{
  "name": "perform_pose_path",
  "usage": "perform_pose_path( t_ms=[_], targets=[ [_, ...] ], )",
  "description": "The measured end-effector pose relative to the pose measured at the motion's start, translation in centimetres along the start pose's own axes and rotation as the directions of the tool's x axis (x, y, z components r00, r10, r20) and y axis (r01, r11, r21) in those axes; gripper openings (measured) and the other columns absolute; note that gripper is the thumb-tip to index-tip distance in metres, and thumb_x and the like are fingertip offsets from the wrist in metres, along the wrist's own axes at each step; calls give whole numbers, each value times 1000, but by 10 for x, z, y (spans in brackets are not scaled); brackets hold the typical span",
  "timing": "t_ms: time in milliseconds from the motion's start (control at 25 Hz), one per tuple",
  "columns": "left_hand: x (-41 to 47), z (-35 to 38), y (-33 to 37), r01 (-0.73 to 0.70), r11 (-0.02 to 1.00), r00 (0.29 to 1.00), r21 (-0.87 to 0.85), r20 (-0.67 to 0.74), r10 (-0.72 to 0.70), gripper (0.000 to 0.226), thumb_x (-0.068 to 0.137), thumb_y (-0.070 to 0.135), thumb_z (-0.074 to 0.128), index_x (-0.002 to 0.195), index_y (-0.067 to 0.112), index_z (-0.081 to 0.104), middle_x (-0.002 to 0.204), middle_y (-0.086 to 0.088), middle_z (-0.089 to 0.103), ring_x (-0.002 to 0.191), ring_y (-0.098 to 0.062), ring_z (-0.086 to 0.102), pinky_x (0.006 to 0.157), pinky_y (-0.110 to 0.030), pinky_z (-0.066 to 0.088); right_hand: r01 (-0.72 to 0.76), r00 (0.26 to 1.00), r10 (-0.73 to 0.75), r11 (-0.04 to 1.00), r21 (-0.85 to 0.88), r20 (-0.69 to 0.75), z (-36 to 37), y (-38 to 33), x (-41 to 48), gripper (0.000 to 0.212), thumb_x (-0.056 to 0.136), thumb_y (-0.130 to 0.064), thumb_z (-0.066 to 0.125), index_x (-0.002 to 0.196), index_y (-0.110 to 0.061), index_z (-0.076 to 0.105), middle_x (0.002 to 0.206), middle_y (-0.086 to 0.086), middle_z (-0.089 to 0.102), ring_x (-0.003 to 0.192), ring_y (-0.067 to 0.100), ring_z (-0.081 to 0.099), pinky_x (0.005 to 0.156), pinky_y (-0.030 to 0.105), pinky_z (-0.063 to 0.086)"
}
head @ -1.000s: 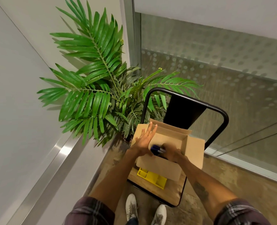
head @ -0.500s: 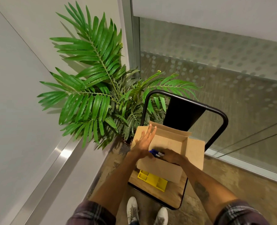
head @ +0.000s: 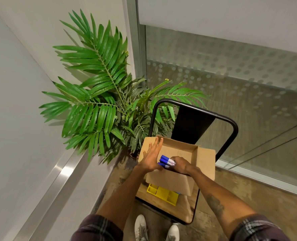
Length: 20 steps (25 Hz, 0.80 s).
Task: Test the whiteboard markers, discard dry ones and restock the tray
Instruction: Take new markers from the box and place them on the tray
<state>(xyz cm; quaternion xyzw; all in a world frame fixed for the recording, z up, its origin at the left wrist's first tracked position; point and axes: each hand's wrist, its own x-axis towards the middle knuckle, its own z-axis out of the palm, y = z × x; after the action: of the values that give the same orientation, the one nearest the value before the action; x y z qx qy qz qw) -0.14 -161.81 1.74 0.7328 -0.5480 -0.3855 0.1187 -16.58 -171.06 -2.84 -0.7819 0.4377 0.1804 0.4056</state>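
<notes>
We see the R hand (head: 180, 165) curled round a bunch of blue-capped markers (head: 166, 160) over the open cardboard box (head: 205, 159), caps pointing left. L hand (head: 152, 159) lies flat w/ fingers straight on the box's left flap. Yellow tray (head: 163, 193) sits on the cart shelf (head: 144, 193), partly under the box's near flap

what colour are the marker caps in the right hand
Blue, on the markers gripped by the right hand; head view.

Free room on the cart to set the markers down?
Bare wood on the cart top between the yellow tray and the near rim. Inside the cardboard box, the floor is bare toward the far right corner. Crowded: box's near-left, where the left hand lies flat beside the right hand gripping the blue markers.
</notes>
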Motion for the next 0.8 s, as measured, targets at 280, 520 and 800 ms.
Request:
perform_pose_path(
  t_ms=[280,520,800],
  targets=[
    [-6,8,-9,20,995,999,-99,-42,-24,138,67,28,90,155,23,-17,164,2,-20,149,-31,-19,120,-57,-7,42,997,-50,990,-136,-54,-16,-23,-20,27,93,-33,60,116,-20,57,109,7,64,95,23,60,85,40,52],
    [2,5,-31,-60,972,996,-228,-79,43,144,50,55,90,157,27,0,165,-1,8,152,-33,5,120,-58,16,93,987,-93,996,-10,-131,-25,-39,-41,29,90,-31,67,114,-19,58,108,2,63,94,19,58,81,33,46],
    [-28,-12,-19,-6,746,989,-666,-115,-95,104,81,44,78,158,17,14,159,-3,29,144,-21,32,117,-36,30,192,969,-112,903,385,-220,-24,-75,-59,19,92,-22,67,99,-5,68,83,2,68,69,10,59,65,22,46]
  ],
)
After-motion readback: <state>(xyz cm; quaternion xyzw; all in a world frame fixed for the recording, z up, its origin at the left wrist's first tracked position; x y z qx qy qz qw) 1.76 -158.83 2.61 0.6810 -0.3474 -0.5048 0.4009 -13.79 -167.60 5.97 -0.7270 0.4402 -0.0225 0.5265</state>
